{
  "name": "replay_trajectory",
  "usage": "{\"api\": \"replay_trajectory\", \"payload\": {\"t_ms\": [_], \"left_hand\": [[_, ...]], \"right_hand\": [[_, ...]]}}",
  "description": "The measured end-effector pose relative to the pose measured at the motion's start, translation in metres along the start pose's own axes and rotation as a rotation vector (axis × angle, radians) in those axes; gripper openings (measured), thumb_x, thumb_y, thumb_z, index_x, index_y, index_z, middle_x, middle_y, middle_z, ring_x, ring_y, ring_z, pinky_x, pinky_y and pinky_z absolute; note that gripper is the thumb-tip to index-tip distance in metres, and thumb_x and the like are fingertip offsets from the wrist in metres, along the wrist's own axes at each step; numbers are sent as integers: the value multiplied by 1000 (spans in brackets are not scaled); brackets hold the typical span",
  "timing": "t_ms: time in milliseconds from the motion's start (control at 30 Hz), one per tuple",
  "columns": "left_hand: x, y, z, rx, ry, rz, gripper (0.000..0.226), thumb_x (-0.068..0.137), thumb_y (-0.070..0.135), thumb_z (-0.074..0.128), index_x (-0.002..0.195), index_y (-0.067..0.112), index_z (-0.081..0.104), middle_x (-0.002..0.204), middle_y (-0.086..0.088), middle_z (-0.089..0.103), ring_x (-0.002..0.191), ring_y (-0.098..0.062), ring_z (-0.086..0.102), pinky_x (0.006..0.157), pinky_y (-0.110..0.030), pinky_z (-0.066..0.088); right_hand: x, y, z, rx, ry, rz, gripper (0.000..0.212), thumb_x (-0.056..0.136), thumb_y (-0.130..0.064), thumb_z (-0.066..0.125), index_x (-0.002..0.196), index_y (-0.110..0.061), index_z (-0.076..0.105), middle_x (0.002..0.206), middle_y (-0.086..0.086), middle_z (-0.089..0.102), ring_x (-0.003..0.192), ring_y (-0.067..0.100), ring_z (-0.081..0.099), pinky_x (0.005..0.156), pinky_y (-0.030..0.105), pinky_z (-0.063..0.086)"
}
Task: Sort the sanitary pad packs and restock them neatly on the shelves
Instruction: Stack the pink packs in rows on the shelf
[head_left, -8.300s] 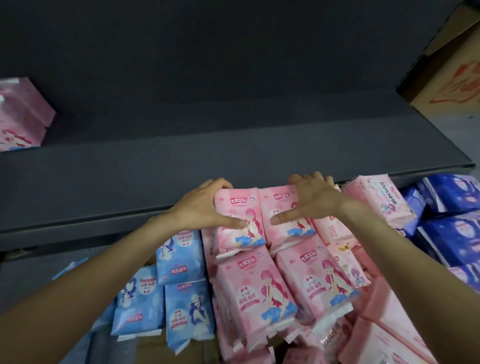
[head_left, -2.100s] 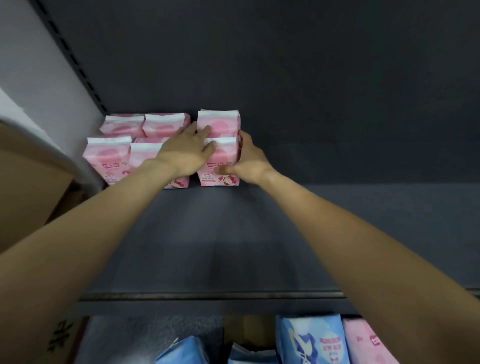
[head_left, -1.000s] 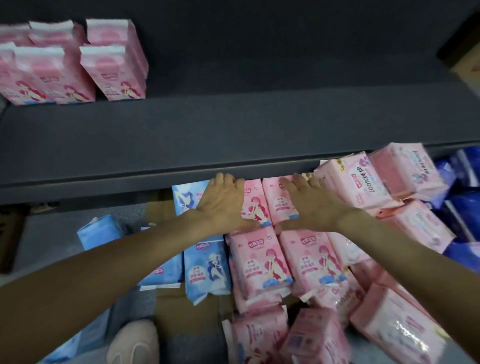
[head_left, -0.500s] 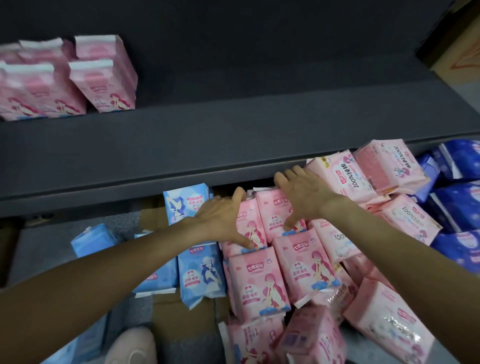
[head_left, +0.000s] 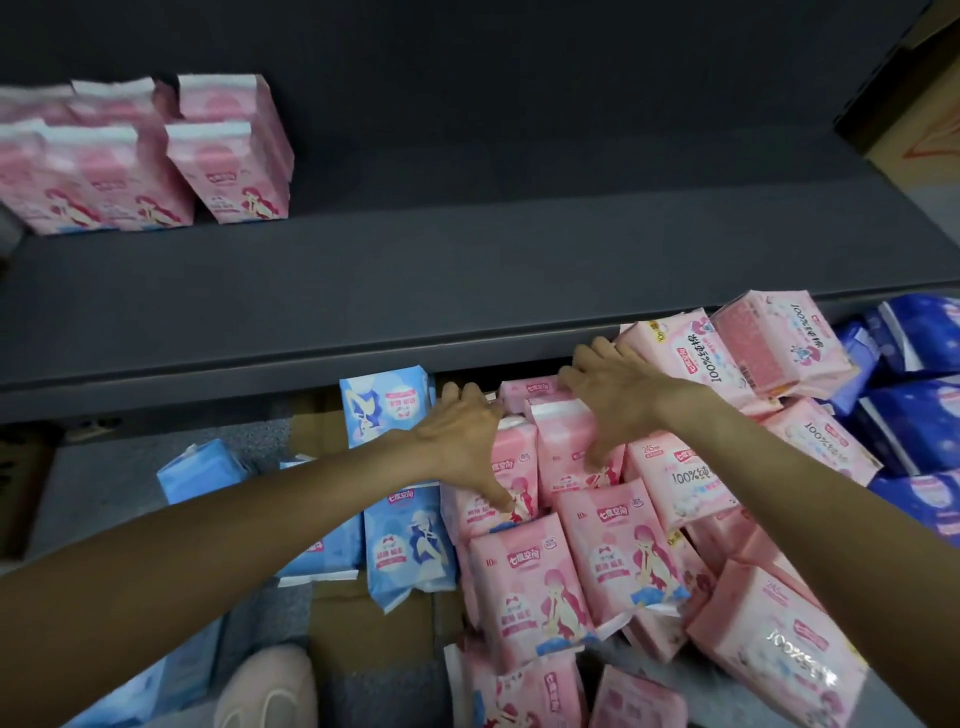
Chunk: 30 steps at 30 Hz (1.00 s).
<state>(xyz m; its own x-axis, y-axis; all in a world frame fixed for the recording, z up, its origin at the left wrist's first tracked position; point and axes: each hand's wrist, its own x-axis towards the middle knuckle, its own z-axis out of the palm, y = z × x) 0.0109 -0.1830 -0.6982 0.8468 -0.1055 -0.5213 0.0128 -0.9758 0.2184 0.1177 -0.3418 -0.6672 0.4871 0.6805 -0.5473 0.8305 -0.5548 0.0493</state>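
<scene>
2 pink packs (head_left: 540, 457) gripped between hands (head_left: 540, 431).

Since a second ago, both hands have closed round two upright glossy pink cartoon-girl packs (head_left: 566, 447), apparently lifting them toward twelve o'clock.

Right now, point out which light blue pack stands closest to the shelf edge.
The upright light blue pack just left of the left hand; the others lie lower.
</scene>
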Motion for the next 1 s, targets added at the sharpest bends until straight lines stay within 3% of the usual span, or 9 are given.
{"api": "replay_trajectory", "payload": {"t_ms": [133, 200, 300, 367, 500, 600, 767, 867, 1000], "left_hand": [[-30, -2, -38, -69, 96, 71, 97, 56, 68, 78, 131, 19, 41, 114, 3, 58, 100, -18, 51, 78, -29, 41], [-56, -15, -67, -143, 188, 78, 96, 53, 72, 75, 130, 26, 40, 110, 11, 56, 98, -13, 50, 79, -28, 43], [-97, -59, -102, -251, 355, 3, 98, 49, 78, 66, 131, 31, 42, 112, 14, 56, 101, -10, 52, 85, -27, 42], [-119, -102, -112, -339, 479, -91, 103, 45, 81, 70, 130, 29, 46, 111, 13, 59, 99, -10, 56, 84, -24, 42], [-153, -194, -109, -150, 642, -226, 112, 45, 82, 58, 137, 20, 47, 125, 2, 57, 112, -19, 50, 94, -27, 36], [-166, -262, -111, -16, 694, -298, 106, 49, 73, 67, 133, 11, 51, 127, -11, 59, 113, -31, 53, 96, -38, 40], [-172, -355, -119, 156, 775, -346, 90, 53, 45, 90, 130, 16, 53, 120, -11, 61, 107, -34, 57, 86, -44, 45], [-161, -392, -120, 130, 765, -407, 89, 57, 34, 90, 135, 19, 50, 130, -10, 54, 118, -33, 49, 91, -49, 46], [-142, -426, -126, 5, 691, -441, 86, 67, 24, 85, 142, 20, 42, 141, -8, 44, 128, -31, 39, 100, -45, 41]], "right_hand": [[-21, 13, -27, 291, 81, 9, 78, 59, -46, 83, 116, -26, 34, 113, -4, 48, 98, 15, 45, 78, 29, 37], [-32, 14, -50, 454, 161, 24, 76, 60, -47, 83, 116, -28, 36, 105, -7, 55, 90, 12, 55, 73, 30, 44], [-25, -4, -83, 651, 311, -8, 74, 59, -45, 85, 116, -31, 40, 99, -12, 59, 83, 2, 59, 69, 21, 48], [-3, -25, -97, 704, 431, -43, 75, 59, -42, 86, 119, -28, 44, 104, -10, 57, 87, 5, 57, 70, 19, 44], [59, -77, -131, 687, 578, -150, 85, 61, -40, 85, 133, -20, 44, 116, -7, 42, 105, 8, 46, 86, 22, 37], [109, -117, -160, 728, 631, -203, 89, 64, -35, 86, 138, -22, 40, 119, -6, 41, 108, 9, 46, 90, 25, 39], [189, -179, -201, 618, 656, -247, 87, 67, -28, 84, 140, -21, 37, 134, 0, 39, 120, 22, 45, 97, 33, 40], [224, -192, -209, 421, 623, -195, 84, 74, -26, 80, 143, -20, 32, 140, 3, 34, 124, 26, 39, 95, 39, 43], [246, -179, -211, 418, 599, -86, 82, 74, -27, 79, 143, -21, 34, 142, 3, 29, 123, 27, 38, 95, 44, 46]]}}
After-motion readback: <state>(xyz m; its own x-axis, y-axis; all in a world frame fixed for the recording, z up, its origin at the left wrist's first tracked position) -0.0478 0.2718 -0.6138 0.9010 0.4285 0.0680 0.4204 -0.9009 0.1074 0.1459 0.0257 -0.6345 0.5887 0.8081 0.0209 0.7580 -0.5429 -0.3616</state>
